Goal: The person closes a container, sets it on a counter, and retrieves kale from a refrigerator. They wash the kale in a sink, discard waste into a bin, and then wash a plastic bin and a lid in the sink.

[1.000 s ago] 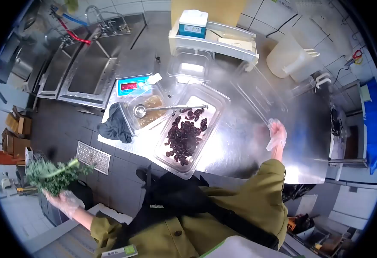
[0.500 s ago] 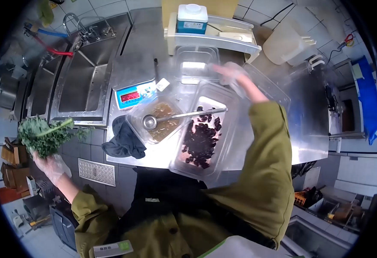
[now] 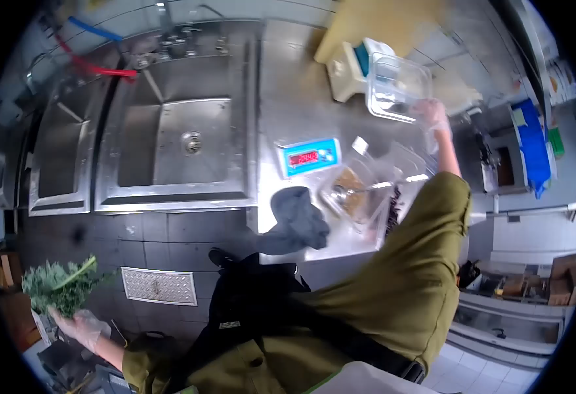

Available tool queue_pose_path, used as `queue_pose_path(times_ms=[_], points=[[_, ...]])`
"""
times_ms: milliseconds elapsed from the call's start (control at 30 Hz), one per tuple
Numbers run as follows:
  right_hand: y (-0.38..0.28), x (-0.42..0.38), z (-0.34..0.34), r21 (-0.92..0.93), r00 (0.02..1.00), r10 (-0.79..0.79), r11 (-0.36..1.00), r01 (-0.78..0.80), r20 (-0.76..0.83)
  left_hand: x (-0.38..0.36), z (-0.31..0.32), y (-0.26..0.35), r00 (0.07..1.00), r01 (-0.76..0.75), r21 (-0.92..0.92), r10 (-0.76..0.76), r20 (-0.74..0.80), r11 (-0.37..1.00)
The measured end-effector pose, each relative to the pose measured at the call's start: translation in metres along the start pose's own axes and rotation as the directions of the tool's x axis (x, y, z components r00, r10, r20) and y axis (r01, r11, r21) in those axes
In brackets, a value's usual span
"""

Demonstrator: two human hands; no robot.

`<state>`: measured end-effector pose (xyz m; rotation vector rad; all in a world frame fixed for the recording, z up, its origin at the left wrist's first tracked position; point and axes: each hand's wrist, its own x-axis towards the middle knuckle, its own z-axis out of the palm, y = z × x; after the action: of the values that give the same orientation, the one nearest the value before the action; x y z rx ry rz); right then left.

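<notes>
Out at the far left, my gloved left hand (image 3: 81, 328) is closed around the stems of a bunch of curly kale (image 3: 61, 285), above the floor. My gloved right hand (image 3: 434, 117) grips the right edge of a clear plastic container (image 3: 398, 85), tilted in front of the scale's white shelf. Below it on the counter is a tub of brownish contents (image 3: 350, 190) with a metal ladle (image 3: 383, 186) lying across. Dark pieces (image 3: 393, 210) in another clear tub are partly hidden by my right sleeve.
A blue digital scale (image 3: 309, 157) with red digits stands on the steel counter (image 3: 288, 85). Near the front edge lies a crumpled dark cloth (image 3: 294, 223). Steel sinks (image 3: 235, 190) are to the left, with a metal floor grate (image 3: 158, 285) below them.
My right hand has taken hold of the clear container and lifted it from the counter. The view has swung left toward the sinks. My left hand still holds the kale.
</notes>
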<state>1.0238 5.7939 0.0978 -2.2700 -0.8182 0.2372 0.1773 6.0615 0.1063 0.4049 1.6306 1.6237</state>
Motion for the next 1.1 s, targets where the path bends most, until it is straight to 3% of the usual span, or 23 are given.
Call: queue_pose_path(times_ms=[33,100,167,200,233,267,300,400,433,500,533,600,633,667,700,767,800,867,933,967,1033,1067,1100], points=[[-0.056,-0.007,0.018,0.195,0.995,0.095,0.976,-0.097,0.020,0.014,-0.003,0.007,0.999,0.031,0.095,-0.033,0.021,0.995],[-0.190,-0.027,0.053,-0.194,0.997,-0.017,0.981,0.031,0.073,0.028,0.015,0.013,0.994,0.014,0.071,-0.021,0.107,0.997],[-0.223,0.012,0.120,-0.198,0.984,-0.102,0.972,0.130,0.147,0.034,0.051,0.005,0.972,0.038,-0.009,-0.035,0.233,0.999],[-0.247,0.021,0.163,-0.251,0.911,-0.381,0.877,0.410,0.158,0.041,0.071,-0.004,0.953,0.057,-0.042,-0.041,0.299,0.997],[-0.280,0.021,0.208,-0.315,0.933,-0.308,0.880,0.354,0.187,0.061,0.087,-0.016,0.930,0.059,-0.085,-0.024,0.366,0.995],[-0.306,0.029,0.246,-0.291,0.880,-0.374,0.842,0.455,0.292,0.080,0.103,-0.028,0.903,0.068,-0.128,-0.007,0.431,0.989],[-0.286,0.069,0.317,-0.231,0.795,-0.571,0.761,0.606,0.204,0.099,0.118,-0.039,0.870,0.083,-0.168,0.011,0.493,0.982],[-0.338,0.116,0.410,-0.264,0.764,-0.413,0.767,0.585,0.495,0.073,0.167,-0.024,0.875,-0.038,-0.200,0.130,0.466,0.979],[-0.343,0.137,0.439,-0.297,0.743,-0.369,0.747,0.594,0.559,0.088,0.154,-0.019,0.866,0.103,-0.195,0.008,0.500,0.975],[-0.373,0.180,0.469,-0.299,0.720,-0.297,0.762,0.574,0.627,0.117,0.163,-0.003,0.860,0.008,-0.192,0.091,0.502,0.981],[-0.386,0.178,0.462,-0.281,0.715,-0.248,0.798,0.534,0.654,0.118,0.164,0.000,0.823,-0.240,-0.178,0.297,0.484,0.954],[-0.393,0.194,0.466,-0.126,0.712,-0.225,0.906,0.405,0.666,0.137,0.169,0.004,0.901,-0.140,-0.177,0.199,0.384,0.974],[-0.385,0.199,0.474,0.022,0.718,-0.241,0.954,0.300,0.653,0.161,0.153,-0.003,0.832,-0.210,-0.076,0.219,0.510,0.975],[-0.372,0.197,0.482,0.049,0.694,-0.290,0.937,0.345,0.659,0.179,0.141,-0.023,0.599,-0.764,0.122,0.628,0.497,0.633],[-0.361,0.196,0.490,0.076,0.668,-0.338,0.918,0.389,0.663,0.187,0.140,-0.032,0.141,-0.968,0.251,0.795,0.589,-0.015],[-0.340,0.187,0.503,-0.059,0.478,-0.480,0.657,0.751,0.736,0.180,0.165,-0.033,0.538,-0.813,0.166,0.608,0.584,0.559],[-0.331,0.166,0.504,-0.115,0.528,-0.477,0.656,0.746,0.703,0.177,0.177,-0.033,0.698,-0.622,0.129,0.471,0.539,0.773],[-0.342,0.132,0.490,-0.316,0.663,-0.310,0.692,0.649,0.682,0.189,0.205,-0.030,0.837,-0.307,0.048,0.246,0.489,0.950],[-0.348,0.102,0.479,-0.391,0.778,-0.288,0.736,0.553,0.559,0.213,0.228,-0.035,0.834,0.145,-0.115,-0.059,0.548,0.983],[-0.345,0.097,0.477,-0.401,0.798,-0.242,0.762,0.508,0.552,0.227,0.238,-0.045,0.768,0.102,-0.145,0.015,0.640,0.984],[-0.339,0.090,0.479,-0.411,0.833,-0.163,0.809,0.419,0.529,0.238,0.261,-0.055,0.800,0.170,-0.177,-0.031,0.599,0.970],[-0.336,0.086,0.480,-0.396,0.866,-0.103,0.859,0.325,0.489,0.238,0.266,-0.055,0.726,0.016,-0.124,0.074,0.684,0.992],[-0.333,0.083,0.480,-0.375,0.894,-0.041,0.898,0.229,0.447,0.226,0.285,-0.048,0.761,0.034,-0.085,0.029,0.648,0.996]])
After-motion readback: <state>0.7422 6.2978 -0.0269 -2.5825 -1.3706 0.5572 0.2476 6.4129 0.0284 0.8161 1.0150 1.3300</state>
